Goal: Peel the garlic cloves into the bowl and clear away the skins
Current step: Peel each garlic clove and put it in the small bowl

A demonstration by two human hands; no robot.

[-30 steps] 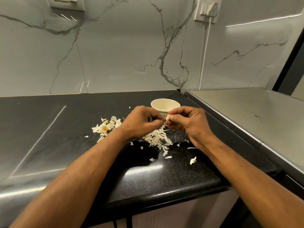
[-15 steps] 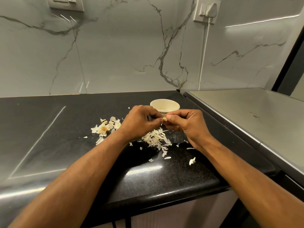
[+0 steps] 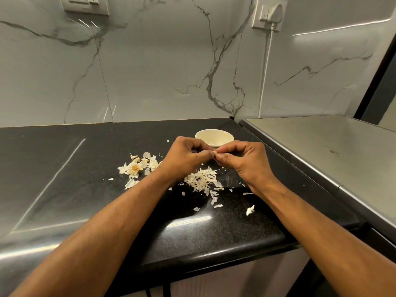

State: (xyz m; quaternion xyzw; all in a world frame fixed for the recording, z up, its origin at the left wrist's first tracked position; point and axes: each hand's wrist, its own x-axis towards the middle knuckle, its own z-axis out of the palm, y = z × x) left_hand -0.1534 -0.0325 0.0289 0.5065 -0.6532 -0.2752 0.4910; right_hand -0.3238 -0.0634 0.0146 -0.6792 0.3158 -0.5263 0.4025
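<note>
Both hands meet just in front of a small cream bowl point(image 3: 214, 137) on the black counter. My left hand point(image 3: 185, 157) and my right hand point(image 3: 244, 161) pinch one small garlic clove point(image 3: 215, 154) between their fingertips; only a sliver of it shows. Below the hands lies a heap of pale garlic skins point(image 3: 202, 179). Further left sits the spent garlic root with more skins point(image 3: 136, 167). What the bowl holds is hidden from this angle.
Loose skin flakes point(image 3: 250, 210) are scattered toward the counter's front edge point(image 3: 214, 254). A steel appliance top point(image 3: 321, 146) borders the counter on the right. A marble wall stands behind, with a white cable point(image 3: 265, 71) hanging from a socket.
Both hands have drawn slightly closer together around the clove and the right hand's fingers have curled tighter. The skins and the bowl lie as before.
</note>
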